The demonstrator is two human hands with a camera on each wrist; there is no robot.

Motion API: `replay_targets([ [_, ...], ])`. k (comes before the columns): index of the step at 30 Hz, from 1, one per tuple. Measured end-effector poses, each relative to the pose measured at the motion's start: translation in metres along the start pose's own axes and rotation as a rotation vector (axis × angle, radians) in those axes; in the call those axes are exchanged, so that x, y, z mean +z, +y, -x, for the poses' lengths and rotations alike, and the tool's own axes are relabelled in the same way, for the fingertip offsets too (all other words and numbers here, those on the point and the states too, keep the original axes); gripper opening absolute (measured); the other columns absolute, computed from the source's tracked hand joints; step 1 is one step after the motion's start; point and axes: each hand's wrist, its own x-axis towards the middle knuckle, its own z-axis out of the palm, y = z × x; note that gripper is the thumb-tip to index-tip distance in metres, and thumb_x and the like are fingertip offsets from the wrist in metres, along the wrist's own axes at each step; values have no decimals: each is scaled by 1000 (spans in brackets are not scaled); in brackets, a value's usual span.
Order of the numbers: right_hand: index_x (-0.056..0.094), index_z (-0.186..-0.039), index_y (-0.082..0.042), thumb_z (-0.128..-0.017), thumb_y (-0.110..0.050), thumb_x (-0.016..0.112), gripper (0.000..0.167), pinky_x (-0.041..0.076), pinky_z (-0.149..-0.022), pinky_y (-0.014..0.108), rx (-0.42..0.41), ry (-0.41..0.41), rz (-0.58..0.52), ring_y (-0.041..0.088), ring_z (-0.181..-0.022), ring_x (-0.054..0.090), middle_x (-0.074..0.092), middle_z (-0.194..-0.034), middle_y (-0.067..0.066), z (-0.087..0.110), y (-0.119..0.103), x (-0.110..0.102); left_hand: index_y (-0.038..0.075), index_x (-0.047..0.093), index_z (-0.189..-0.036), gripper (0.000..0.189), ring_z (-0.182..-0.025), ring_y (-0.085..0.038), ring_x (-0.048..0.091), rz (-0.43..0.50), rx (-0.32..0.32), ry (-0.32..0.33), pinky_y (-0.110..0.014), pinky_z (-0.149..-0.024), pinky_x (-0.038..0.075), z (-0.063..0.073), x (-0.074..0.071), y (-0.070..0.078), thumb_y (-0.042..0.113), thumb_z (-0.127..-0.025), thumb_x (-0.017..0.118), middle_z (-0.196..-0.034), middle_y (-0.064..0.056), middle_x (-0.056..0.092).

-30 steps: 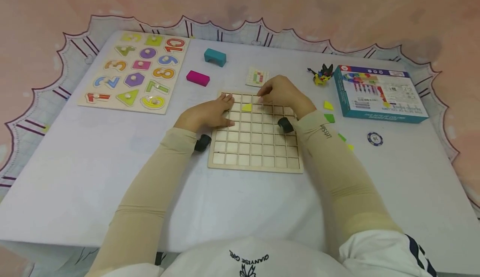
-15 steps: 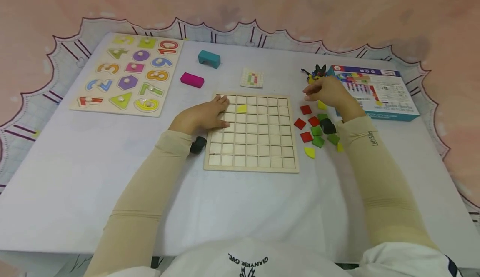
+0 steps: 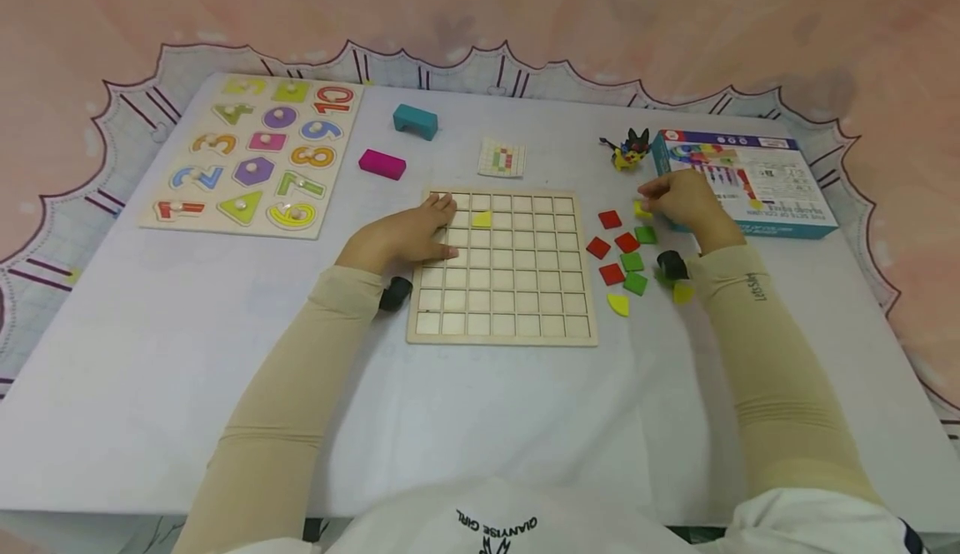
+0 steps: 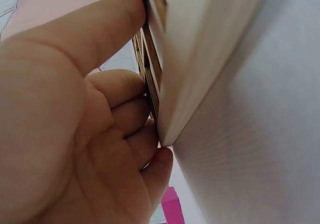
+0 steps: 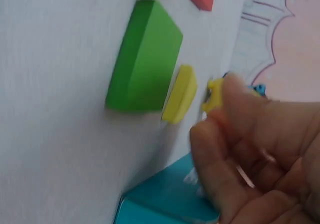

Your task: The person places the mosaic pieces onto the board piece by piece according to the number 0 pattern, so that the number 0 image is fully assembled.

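Observation:
My left hand (image 3: 405, 233) rests on the upper left edge of a wooden grid board (image 3: 502, 341), fingers spread over the frame. In the left wrist view its fingertips touch the board's rim (image 4: 200, 68). One yellow piece (image 3: 482, 219) lies in a cell near the board's top. To the right, my right hand (image 3: 690, 204) hovers by a yellow tile (image 3: 640, 208), fingers loosely bent. The right wrist view shows nothing between thumb and fingers; the yellow tile (image 5: 180, 93) lies on the cloth just beyond them, beside a green tile (image 5: 150, 58).
Red tiles (image 3: 611, 274), green tiles (image 3: 635, 284) and a yellow quarter-round (image 3: 618, 305) lie right of the board. Behind are a pattern card (image 3: 502, 159), a small figure (image 3: 630, 152) and a box (image 3: 750, 179). A number puzzle (image 3: 247, 154), magenta block (image 3: 382, 164) and teal block (image 3: 416, 121) stand left.
My right hand has left the board's top and moved right, past the figure, then down to the yellow tile by the box. The left hand stays on the board.

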Motion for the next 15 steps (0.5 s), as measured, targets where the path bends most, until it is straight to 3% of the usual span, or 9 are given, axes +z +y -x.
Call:
replay_targets([
  [8,55,-124,4,-87,-6,58,38,39,-98,50,36,20,127,35,-107,46,52,-125,25,-6,-6,10,1,7,-147,80,-142,-27,-8,2,-8,6,-42,-116,4,1,1,1,34,-92,55,-155,-12,-3],
  [15,55,-123,5,-88,-4,56,36,41,-96,48,59,17,122,34,-102,47,53,-122,24,-3,-9,13,1,7,-147,80,-142,-27,-8,3,-1,2,-42,-116,4,0,1,1,34,-92,55,-155,-13,-3],
])
